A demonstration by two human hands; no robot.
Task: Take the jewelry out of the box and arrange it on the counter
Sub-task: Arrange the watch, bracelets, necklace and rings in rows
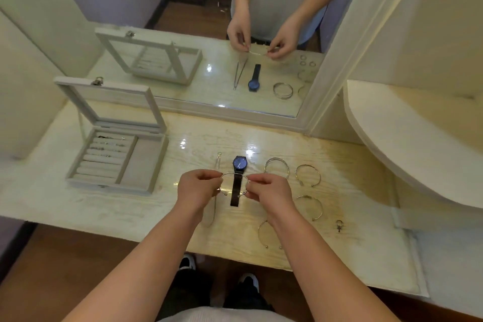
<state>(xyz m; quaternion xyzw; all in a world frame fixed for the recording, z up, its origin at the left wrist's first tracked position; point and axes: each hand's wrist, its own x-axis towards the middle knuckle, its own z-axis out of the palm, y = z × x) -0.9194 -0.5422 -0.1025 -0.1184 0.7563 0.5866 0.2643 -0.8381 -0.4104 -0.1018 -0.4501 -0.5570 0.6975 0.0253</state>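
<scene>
An open grey jewelry box (146, 165) stands at the left of the counter (183, 206), its lid raised; several rings sit in its slotted rows. My left hand (197, 188) and my right hand (269, 189) pinch the two sides of a thin silver cuff bangle (233, 174) just above a blue-faced watch (239, 178). Laid out on the counter to the right are a stacked bangle (277, 168), two open cuffs (308, 175) (311, 206), another cuff (262, 234) by my right wrist and a small ring with a cross (339, 225). A chain necklace (218, 161) lies left of the watch.
A mirror (235, 34) leans behind the counter and reflects the box, the jewelry and the person. A curved cream ledge (392, 151) overhangs at the right. The counter's front edge runs just below my forearms, with wooden floor and my shoes beneath.
</scene>
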